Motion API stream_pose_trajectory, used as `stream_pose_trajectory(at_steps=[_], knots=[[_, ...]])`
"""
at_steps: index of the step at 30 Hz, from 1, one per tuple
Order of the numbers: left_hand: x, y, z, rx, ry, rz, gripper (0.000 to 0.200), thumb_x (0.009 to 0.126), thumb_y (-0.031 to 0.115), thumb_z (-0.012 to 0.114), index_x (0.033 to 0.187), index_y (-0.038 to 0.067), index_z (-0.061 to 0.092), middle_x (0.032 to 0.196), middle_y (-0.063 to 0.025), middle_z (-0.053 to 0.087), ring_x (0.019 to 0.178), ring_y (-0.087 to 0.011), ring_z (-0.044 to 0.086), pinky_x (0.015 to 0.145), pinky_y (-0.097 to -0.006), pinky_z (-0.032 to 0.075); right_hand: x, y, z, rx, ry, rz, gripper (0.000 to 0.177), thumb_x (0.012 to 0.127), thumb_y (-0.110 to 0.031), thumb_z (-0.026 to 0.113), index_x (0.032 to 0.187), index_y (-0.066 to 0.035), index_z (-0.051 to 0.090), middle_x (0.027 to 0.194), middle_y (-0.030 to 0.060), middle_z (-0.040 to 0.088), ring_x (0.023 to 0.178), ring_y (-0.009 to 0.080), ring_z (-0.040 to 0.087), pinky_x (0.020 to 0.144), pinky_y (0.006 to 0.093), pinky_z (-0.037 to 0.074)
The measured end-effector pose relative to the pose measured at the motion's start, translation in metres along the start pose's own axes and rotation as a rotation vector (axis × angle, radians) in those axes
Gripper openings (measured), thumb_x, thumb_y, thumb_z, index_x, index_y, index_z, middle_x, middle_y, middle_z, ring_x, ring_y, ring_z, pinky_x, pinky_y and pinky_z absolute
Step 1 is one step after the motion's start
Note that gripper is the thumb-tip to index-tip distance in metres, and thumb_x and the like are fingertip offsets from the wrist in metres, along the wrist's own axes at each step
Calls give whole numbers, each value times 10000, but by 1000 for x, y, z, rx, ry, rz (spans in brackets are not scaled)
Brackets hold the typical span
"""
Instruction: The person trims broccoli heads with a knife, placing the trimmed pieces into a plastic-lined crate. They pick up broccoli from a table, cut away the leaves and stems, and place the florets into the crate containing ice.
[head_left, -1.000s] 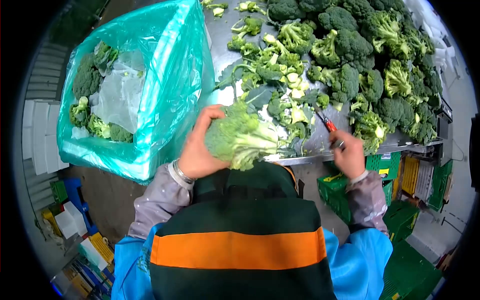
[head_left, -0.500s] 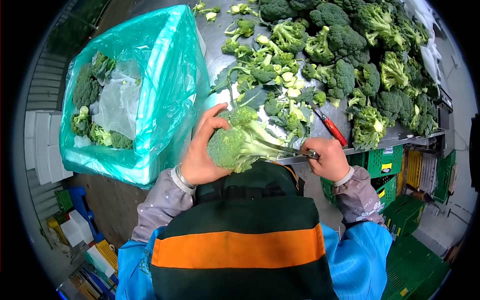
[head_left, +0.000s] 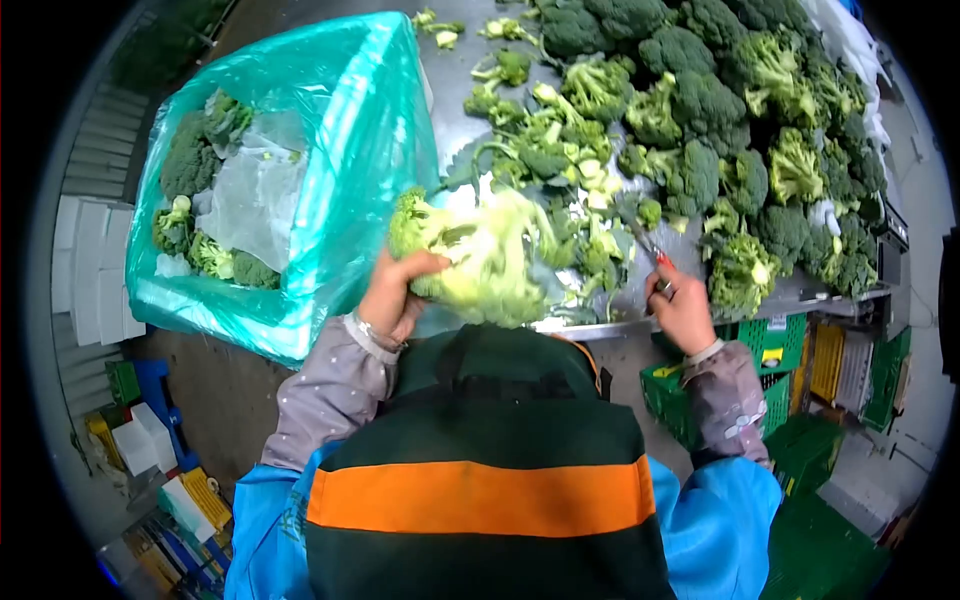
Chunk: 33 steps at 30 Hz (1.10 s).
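My left hand [head_left: 393,300] is closed on the near-left side of a broccoli head [head_left: 485,255], its thumb across the front. The head is motion-blurred, with pale stems turned toward me, and is held above the table's near edge. To the right, my right hand [head_left: 683,305] is closed, fingers curled round a knife [head_left: 655,245]. A short length of blade and a bit of red show just beyond the fingers; the hand hides the rest. Broccoli trimmings and leaves [head_left: 560,150] lie on the metal table beyond both hands.
A crate lined with green plastic [head_left: 385,150] stands left, with several broccoli heads and a clear film inside. Broccoli heads [head_left: 710,110] are piled at the table's back right. Green crates [head_left: 775,345] sit below the table at right; boxes [head_left: 95,260] stand far left.
My right hand has moved right, away from the broccoli, to where the red-handled knife lay. My left hand has turned the broccoli, its stems now facing me. The view has shifted slightly.
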<state>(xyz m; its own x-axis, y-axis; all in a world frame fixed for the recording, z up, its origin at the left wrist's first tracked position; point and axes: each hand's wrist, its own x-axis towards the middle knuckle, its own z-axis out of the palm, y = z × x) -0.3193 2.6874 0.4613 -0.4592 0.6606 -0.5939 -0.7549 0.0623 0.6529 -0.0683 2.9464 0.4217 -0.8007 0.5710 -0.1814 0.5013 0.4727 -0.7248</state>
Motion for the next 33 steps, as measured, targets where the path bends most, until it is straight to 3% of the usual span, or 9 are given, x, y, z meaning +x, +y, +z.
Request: stream_pose_trajectory(at_steps=[4, 6, 9, 12, 16, 20, 22, 27, 33], knots=[[7, -1, 3, -461, -243, -296, 640, 835, 485, 391, 1348, 108, 332, 1337, -171, 400, 1195, -419, 407, 911, -650, 325, 1, -20, 25, 175, 8, -89, 114, 695, 33, 532, 780, -16, 590, 623, 115, 582, 556, 179, 603, 532, 277, 448], [11, -6, -3, -574, -394, -309, 640, 835, 484, 401, 1356, 120, 327, 1342, -162, 396, 1201, -412, 404, 902, -638, 344, 2, -31, 32, 346, 19, -91, 119, 708, 55, 514, 797, 7, 578, 634, 91, 602, 572, 139, 605, 538, 262, 455], [9, -4, 1, -500, -283, -324, 647, 856, 543, 348, 1344, 118, 342, 1332, -183, 401, 1145, -432, 457, 783, -647, 439, 9, -51, 31, 520, -15, -74, 236, 766, 37, 507, 988, -6, 575, 739, 47, 645, 599, 67, 550, 561, 209, 426], [4, -1, 10, -359, -299, -230, 620, 823, 425, 420, 1338, 90, 336, 1330, -172, 402, 1177, -403, 436, 889, -645, 358, 19, -76, 23, 776, -95, -26, 314, 862, -110, 546, 1163, -27, 516, 854, 70, 658, 506, -6, 403, 472, 161, 319], [3, -2, 15, -240, -130, -125, 549, 802, 277, 500, 1276, 22, 391, 1215, -160, 507, 1069, -329, 546, 852, -557, 456, 34, -95, 25, 982, -180, -51, 365, 891, -185, 529, 1212, -20, 467, 822, 72, 655, 404, 12, 350, 378, 175, 271], [6, 1, 3, -6, -55, -56, 516, 766, 195, 580, 1214, -9, 426, 1062, -142, 581, 951, -260, 601, 758, -444, 528, 36, -91, 15, 329, -2, -461, 173, 767, -47, 579, 927, -18, 636, 703, 71, 640, 517, 80, 518, 485, 211, 389], [10, 3, 3, 180, -57, 251, 527, 689, 103, 648, 1165, 0, 446, 989, -120, 587, 900, -210, 587, 777, -355, 490, 35, -84, 0, 196, -216, -536, 192, 673, -23, 590, 853, -38, 656, 713, 116, 639, 627, 224, 636, 587, 293, 485], [10, 24, 17, 947, 74, 683, 606, 589, 100, 668, 1144, -10, 451, 1000, -101, 563, 949, -179, 523, 860, -276, 392, 39, -68, -22, -221, -492, -416, 119, 664, -96, 615, 775, -88, 656, 674, 132, 614, 617, 328, 582, 566, 376, 480], [14, 26, 25, 856, 49, 577, 654, 572, 147, 713, 1156, 12, 451, 954, -146, 592, 879, -222, 572, 818, -313, 440, 49, -85, -18, -513, -474, -388, 148, 671, -130, 616, 802, -78, 661, 689, 173, 608, 681, 362, 593, 622, 434, 484]])
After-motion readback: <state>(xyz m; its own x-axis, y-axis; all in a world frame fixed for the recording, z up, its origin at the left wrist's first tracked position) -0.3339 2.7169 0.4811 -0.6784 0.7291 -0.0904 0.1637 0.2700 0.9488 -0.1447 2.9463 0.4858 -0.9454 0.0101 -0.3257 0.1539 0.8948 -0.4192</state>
